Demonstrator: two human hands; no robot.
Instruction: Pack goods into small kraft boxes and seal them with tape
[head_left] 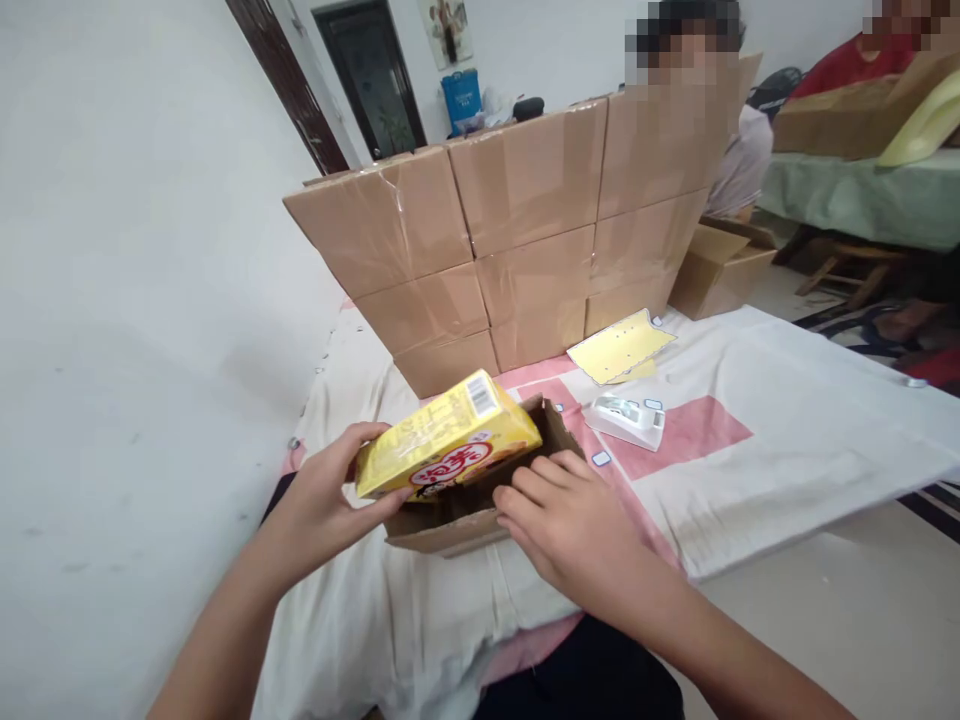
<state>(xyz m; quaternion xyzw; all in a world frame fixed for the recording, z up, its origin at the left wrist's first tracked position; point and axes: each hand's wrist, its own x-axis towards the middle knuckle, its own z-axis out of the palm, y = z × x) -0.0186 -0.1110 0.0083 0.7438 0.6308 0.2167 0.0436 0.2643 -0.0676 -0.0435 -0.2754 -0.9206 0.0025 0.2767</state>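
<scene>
My left hand [324, 500] grips a yellow packet box [446, 436] by its near end, holding it tilted over a small open cardboard box [457, 525] on the cloth-covered table. The packet has a barcode on top and red lettering on its side. My right hand [566, 515] rests on the right side of the cardboard box, fingers curled over its rim and holding it there. The inside of the cardboard box is mostly hidden by the packet.
A wall of stacked sealed cartons [517, 240] stands behind. A yellow label sheet [621, 346] and a white tape dispenser [626, 420] lie on the white and pink cloth [787, 410]. Another person [739, 150] sits behind the cartons. The white wall is on the left.
</scene>
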